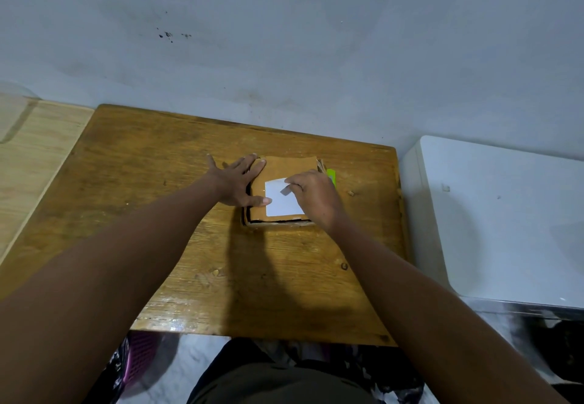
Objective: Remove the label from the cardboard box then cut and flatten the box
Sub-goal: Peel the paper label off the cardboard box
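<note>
A small brown cardboard box (286,168) sits on the wooden table (177,207), right of centre. A white label (281,204) is stuck on its top flap. My left hand (237,182) lies flat, fingers spread, pressing on the box's left edge. My right hand (313,198) rests on the box's right side and pinches the label's upper corner, which is lifted and folded back. A green object (331,174), partly hidden by my right hand, lies against the box's right side.
A pale wall rises just behind the table. A white appliance (493,214) stands close to the table's right edge. A light wooden surface (34,150) adjoins the left side. A purple basket (139,359) sits on the floor below the table's front edge.
</note>
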